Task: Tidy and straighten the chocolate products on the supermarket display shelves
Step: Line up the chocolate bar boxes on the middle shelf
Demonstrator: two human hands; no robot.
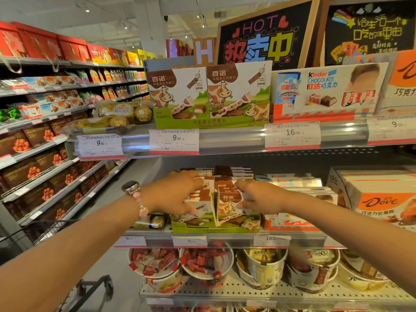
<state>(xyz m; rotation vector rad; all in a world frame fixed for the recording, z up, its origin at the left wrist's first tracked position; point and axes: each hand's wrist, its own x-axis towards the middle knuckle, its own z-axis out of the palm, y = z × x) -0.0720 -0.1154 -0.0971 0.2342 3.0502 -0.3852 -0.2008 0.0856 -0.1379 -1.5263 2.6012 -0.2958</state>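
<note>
2 white-and-brown cow-printed chocolate cartons (213, 203) are gripped in the green cardboard display tray (216, 229), left hand (177, 194) curled on one, right hand (254, 195) on the other. Both should be pushed upright, faces forward, flush against the tray's front lip.

The scene is brightly and evenly lit from above; small ceiling spotlights (87, 10) are seen glowing at eleven o'clock. Glare is thrown off the clear plastic shelf rail (236, 137) across the centre, and the price tags (174, 140) behind it are washed pale. Deep shadow is cast beneath the upper shelf, toward three o'clock. Strong wide-angle bending is noticed at the edges, with the side shelves (45, 136) at nine o'clock curved away. Fine print is rendered soft, and the forearm at seven o'clock is blurred.
</note>
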